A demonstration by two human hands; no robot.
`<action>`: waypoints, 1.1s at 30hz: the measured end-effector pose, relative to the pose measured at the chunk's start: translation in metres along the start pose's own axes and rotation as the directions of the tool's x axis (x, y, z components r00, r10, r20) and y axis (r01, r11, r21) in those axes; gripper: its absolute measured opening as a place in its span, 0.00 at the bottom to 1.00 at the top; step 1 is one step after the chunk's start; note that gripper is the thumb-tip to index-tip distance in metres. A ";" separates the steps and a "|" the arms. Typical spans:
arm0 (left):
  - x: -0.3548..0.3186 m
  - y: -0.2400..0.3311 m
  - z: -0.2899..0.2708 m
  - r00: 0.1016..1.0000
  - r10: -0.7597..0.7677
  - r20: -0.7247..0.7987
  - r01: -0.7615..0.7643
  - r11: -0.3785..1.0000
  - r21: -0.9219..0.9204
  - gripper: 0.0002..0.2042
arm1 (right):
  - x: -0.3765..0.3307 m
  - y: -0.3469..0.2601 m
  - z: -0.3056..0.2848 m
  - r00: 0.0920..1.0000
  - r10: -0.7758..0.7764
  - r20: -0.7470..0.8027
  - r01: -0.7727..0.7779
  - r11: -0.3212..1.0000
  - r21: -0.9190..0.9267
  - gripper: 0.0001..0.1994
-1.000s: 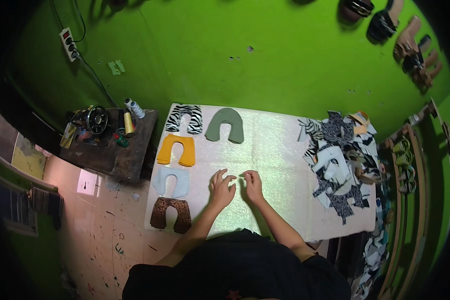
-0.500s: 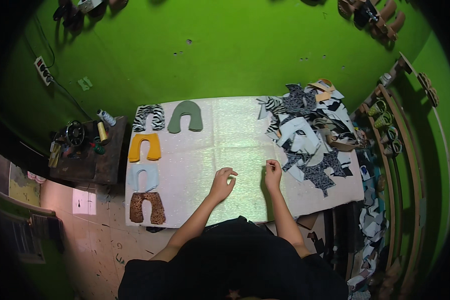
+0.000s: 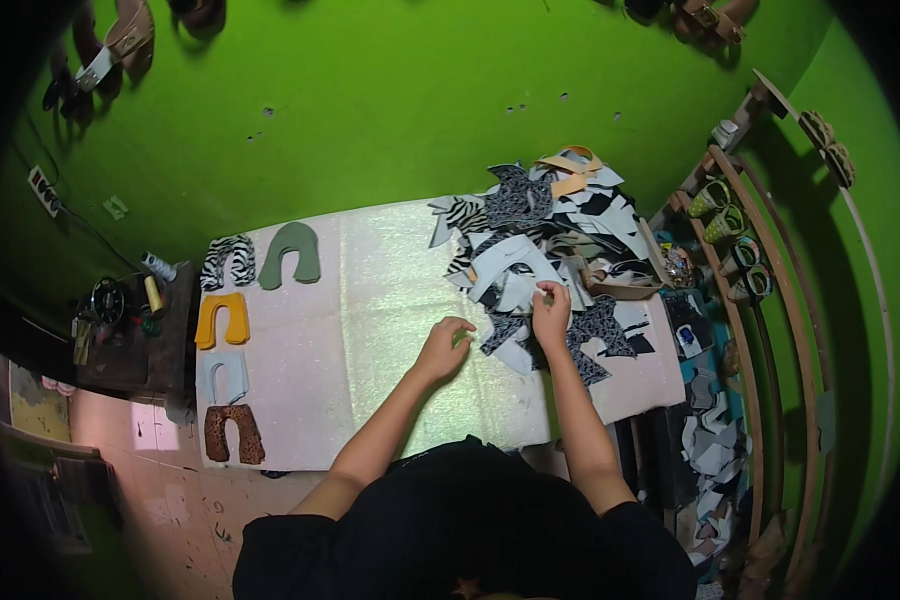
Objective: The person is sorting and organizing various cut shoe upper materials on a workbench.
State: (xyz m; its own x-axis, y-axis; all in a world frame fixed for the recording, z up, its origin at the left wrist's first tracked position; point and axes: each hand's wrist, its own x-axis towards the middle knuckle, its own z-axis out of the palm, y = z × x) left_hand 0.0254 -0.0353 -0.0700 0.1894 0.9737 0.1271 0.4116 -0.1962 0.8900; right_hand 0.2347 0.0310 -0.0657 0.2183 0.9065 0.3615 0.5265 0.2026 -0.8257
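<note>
My left hand (image 3: 444,345) hovers over the middle of the pale, shiny-topped table (image 3: 390,270), its fingers bent and apart with nothing between them. My right hand (image 3: 550,312) is at the near side of a heap of cut material scraps (image 3: 580,220). Its thumb and fingers are drawn together in a pinch, and whatever they may hold is too small to tell. Just beyond those fingers lies a white curved offcut (image 3: 510,262). Dark patterned scraps (image 3: 600,345) with cut-out shapes are spread beside and below the right hand.
U-shaped pieces line the table's left side: zebra-striped (image 3: 228,250), green (image 3: 292,250), yellow (image 3: 220,318), pale blue (image 3: 222,365) and leopard-print (image 3: 232,425). A sewing machine (image 3: 110,300) stands further left. At right, a wooden rack (image 3: 760,350) holds sandals (image 3: 715,200).
My right hand has gone from bare tabletop to the scrap heap, reaching a little farther away. My left hand stays bent over the table. The whole view has swung to the right.
</note>
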 end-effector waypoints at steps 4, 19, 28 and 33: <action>0.045 0.005 0.020 0.998 0.066 0.001 -0.066 0.998 0.023 0.11 | 0.044 0.001 -0.019 0.997 -0.077 -0.016 0.077 0.997 -0.020 0.08; 0.206 0.066 0.050 0.951 0.303 0.061 -0.306 0.950 0.063 0.17 | 0.250 0.014 -0.042 0.952 -0.288 0.107 0.306 0.911 -0.276 0.24; 0.220 0.063 0.067 0.967 0.256 -0.012 -0.256 0.962 -0.092 0.15 | 0.286 0.016 -0.021 0.914 0.162 0.371 0.139 0.735 -0.664 0.27; 0.222 0.060 0.061 0.974 0.225 -0.029 -0.226 0.971 -0.080 0.14 | 0.286 0.024 -0.026 0.941 -0.031 0.336 0.244 0.750 -0.615 0.15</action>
State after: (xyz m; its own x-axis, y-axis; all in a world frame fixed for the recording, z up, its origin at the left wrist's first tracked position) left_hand 0.1466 0.1626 -0.0154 0.2512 0.9075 0.3366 0.2855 -0.4017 0.8701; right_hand 0.3314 0.2852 0.0293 -0.0864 0.9716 0.2202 0.9533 0.1449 -0.2652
